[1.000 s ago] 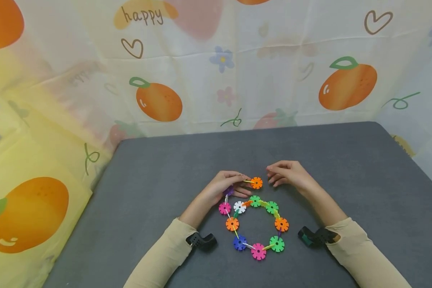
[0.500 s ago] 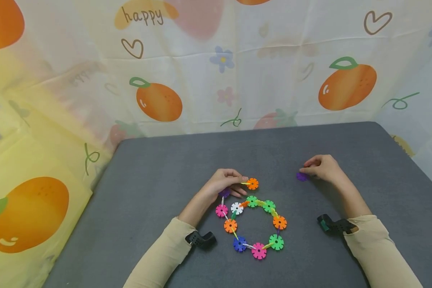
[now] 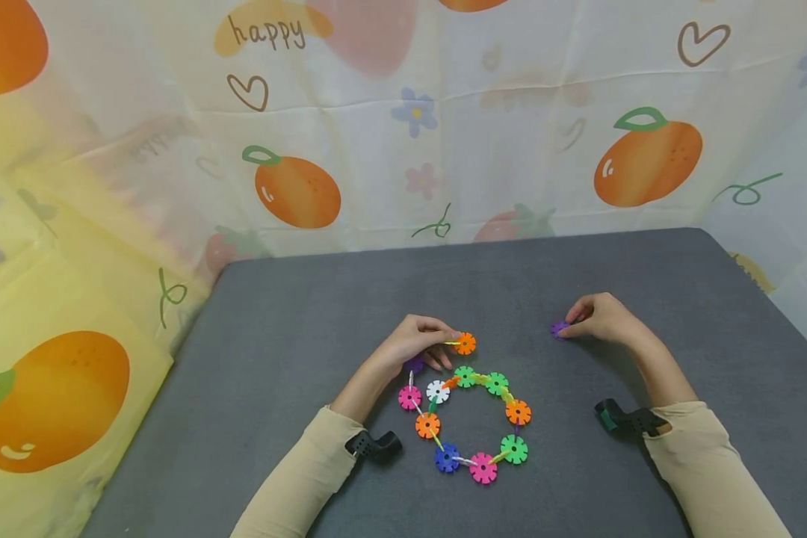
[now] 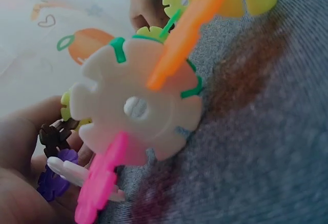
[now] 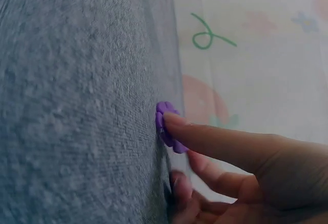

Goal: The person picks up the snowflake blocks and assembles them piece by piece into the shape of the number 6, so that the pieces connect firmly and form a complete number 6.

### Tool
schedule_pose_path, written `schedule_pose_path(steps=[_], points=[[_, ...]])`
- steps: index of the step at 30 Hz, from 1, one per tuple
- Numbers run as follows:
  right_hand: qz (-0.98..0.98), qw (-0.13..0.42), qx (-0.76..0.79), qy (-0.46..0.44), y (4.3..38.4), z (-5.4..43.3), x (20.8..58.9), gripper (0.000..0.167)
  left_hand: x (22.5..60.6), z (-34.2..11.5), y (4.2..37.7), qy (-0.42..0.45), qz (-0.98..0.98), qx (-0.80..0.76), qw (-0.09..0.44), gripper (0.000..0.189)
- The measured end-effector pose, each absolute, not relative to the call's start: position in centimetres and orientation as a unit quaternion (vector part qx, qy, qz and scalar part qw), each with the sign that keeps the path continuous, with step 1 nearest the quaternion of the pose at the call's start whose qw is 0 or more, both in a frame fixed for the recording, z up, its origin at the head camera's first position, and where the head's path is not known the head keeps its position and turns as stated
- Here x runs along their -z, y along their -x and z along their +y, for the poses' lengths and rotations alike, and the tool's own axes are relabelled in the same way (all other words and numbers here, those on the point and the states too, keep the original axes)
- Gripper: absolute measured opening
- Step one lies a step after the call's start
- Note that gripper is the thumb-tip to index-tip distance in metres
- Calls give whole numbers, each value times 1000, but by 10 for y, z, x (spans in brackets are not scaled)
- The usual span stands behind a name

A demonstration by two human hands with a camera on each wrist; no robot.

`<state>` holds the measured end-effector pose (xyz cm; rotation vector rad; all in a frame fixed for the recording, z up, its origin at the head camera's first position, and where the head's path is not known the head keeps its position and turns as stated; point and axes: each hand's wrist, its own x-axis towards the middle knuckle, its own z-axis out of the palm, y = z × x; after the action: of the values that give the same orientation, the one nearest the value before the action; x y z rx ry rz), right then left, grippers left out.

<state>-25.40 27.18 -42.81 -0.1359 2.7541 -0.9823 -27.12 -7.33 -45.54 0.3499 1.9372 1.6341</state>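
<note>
My left hand point(image 3: 420, 344) pinches the upper end of a chain of notched plastic discs, where an edge-on yellow disc joins an orange disc point(image 3: 466, 344). A purple disc point(image 3: 414, 365) of this chain lies partly under the hand; in the left wrist view a dark piece point(image 4: 55, 138) also shows beside the fingers. The chain bends round into a near ring, with a pink disc point(image 3: 483, 468) at the front and a green disc point(image 3: 465, 376) at the back. To the right, my right hand point(image 3: 605, 317) pinches a separate purple notched disc point(image 5: 166, 126) between thumb and finger, close to the table.
A grey table point(image 3: 309, 299) carries everything. Behind it hangs a fruit-print cloth point(image 3: 376, 149). Black wrist straps point(image 3: 628, 420) are on both forearms. Close to the left wrist camera, a white disc point(image 4: 136, 106) of the chain fills the middle of the view.
My right hand has moved away from the chain's end to the right and now holds the purple disc. My left hand and the chain have shifted slightly left.
</note>
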Motion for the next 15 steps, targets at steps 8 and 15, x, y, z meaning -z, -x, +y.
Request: schedule_pose_path(steps=[8,15], points=[[836,71,539,78,251,238,440,29,456,-75,272,-106,700,-644,289,30],[787,45,607,103,240,188,451,24,459,-75,272,-91,691,-664,269,31]])
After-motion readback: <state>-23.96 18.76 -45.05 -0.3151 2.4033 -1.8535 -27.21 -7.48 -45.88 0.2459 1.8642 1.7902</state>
